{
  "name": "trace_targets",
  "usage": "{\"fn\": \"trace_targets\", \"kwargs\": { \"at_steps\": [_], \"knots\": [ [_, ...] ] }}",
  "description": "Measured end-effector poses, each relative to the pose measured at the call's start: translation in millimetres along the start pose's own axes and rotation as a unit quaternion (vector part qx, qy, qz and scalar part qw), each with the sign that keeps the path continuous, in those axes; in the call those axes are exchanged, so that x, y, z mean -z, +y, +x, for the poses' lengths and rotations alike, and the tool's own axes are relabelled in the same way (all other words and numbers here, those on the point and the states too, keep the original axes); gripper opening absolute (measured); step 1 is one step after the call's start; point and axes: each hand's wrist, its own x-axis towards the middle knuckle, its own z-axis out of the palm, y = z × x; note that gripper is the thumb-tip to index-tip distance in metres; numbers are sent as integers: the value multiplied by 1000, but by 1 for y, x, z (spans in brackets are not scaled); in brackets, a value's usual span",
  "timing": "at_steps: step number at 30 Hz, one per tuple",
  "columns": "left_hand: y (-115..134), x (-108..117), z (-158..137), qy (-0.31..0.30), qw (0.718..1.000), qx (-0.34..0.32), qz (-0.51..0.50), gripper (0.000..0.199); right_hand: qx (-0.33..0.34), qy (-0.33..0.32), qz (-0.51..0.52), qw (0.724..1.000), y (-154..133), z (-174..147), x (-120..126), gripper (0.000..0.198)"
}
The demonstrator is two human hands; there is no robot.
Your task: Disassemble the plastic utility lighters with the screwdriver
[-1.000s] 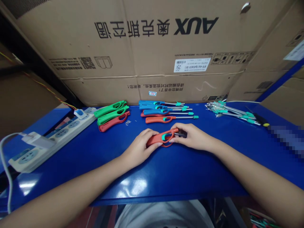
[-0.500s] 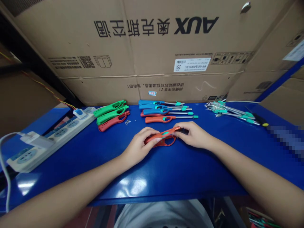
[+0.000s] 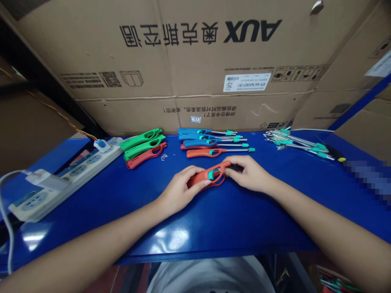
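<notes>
Above the middle of the table, an orange lighter casing with a teal trigger and a finger loop is held between my hands. My left hand is closed around its handle end, thumb along the near side. My right hand pinches the front end by the loop; its fingertips are partly hidden. A second orange edge shows below the casing. Behind my hands lie an orange lighter with a metal tube and several blue lighters. Small pins are scattered on the blue table.
Green casings and a red casing lie back left, beside a white power strip with plugs and cables. Metal tubes with teal tips are piled back right, near a screwdriver. A cardboard sheet stands along the back.
The orange casing has been rolled in my hands, so its broad side and teal trigger now face up towards me. Both hands have stayed almost in place.
</notes>
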Motion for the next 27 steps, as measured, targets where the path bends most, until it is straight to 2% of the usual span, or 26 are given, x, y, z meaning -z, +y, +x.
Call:
{"fn": "trace_targets", "kwargs": {
  "at_steps": [7,12,16,19,24,27],
  "knots": [
    [-2,1,2,71,997,10,-22,21,-28,-23,-12,999,2,0,-3,24],
    [-2,0,1,49,998,12,-40,24,-31,-34,-4,999,2,-1,-4,25],
    [-2,0,1,32,999,-2,1,33,-18,-27,-8,999,3,-1,-3,22],
    [-2,0,1,49,999,-5,3,27,-22,-35,-22,999,2,-1,-3,22],
    [2,0,0,69,996,19,-55,27,-37,-47,-49,997,1,-2,-3,23],
    [2,2,1,108,991,41,-73,26,-37,-44,-87,995,3,-2,-2,20]
  ]
}}
